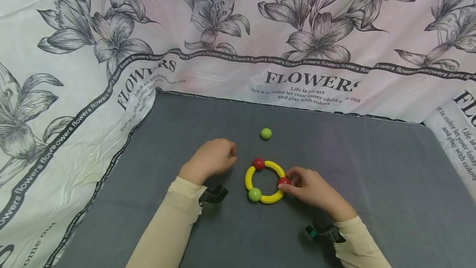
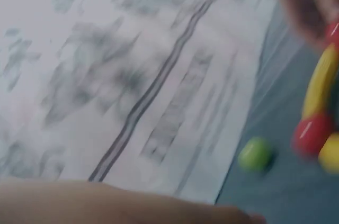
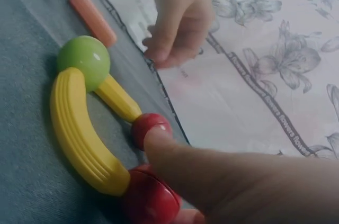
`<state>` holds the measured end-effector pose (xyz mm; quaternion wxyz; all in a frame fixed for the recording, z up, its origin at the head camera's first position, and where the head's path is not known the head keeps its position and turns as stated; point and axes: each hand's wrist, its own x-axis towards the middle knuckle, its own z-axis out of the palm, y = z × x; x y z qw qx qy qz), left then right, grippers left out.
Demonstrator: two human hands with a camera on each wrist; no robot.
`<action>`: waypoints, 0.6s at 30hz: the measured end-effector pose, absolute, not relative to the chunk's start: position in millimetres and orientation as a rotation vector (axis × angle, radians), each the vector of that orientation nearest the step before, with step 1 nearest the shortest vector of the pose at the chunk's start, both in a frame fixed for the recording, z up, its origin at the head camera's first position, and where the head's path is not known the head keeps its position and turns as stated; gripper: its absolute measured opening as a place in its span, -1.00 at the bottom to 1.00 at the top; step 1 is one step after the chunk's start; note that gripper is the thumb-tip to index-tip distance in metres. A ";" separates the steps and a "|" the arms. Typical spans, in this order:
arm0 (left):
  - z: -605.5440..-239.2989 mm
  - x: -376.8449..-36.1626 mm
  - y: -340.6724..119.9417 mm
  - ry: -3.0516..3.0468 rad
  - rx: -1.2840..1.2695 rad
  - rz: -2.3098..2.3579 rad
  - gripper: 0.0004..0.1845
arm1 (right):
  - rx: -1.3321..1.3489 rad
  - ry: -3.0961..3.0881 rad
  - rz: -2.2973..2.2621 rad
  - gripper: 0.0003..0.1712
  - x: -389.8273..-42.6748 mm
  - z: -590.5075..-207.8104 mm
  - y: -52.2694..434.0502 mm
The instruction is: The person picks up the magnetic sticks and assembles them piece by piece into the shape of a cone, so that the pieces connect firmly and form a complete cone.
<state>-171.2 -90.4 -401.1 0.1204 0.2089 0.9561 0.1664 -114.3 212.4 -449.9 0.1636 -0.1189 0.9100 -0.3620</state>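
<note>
A ring made of yellow curved rods (image 1: 272,197), two red balls and a green ball (image 1: 254,195) lies on the grey table. My right hand (image 1: 311,187) pinches the red ball (image 1: 284,182) on the ring's right side between thumb and fingers. The other red ball (image 1: 258,163) sits at the ring's far side. Left of the ring, my left hand (image 1: 213,158) hangs with loosely curled fingers and nothing visible in them. An orange rod (image 3: 92,18) lies beyond the ring in the right wrist view; in the head view it is hidden.
A loose green ball (image 1: 266,133) rests on the table behind the ring. White cloth (image 1: 223,71) with printed flowers and lettering rises along the back and sides of the grey tabletop (image 1: 372,177).
</note>
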 end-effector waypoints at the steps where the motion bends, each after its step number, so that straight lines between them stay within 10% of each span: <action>1: -399.3 -173.6 -100.7 2.800 0.557 0.492 -0.90 | -0.339 2.604 -1.030 -0.46 -114.1 -450.8 211.8; 18: -402.6 -189.7 -168.4 2.603 0.134 0.408 -0.58 | -0.370 2.620 -1.069 -0.49 -115.0 -455.5 213.3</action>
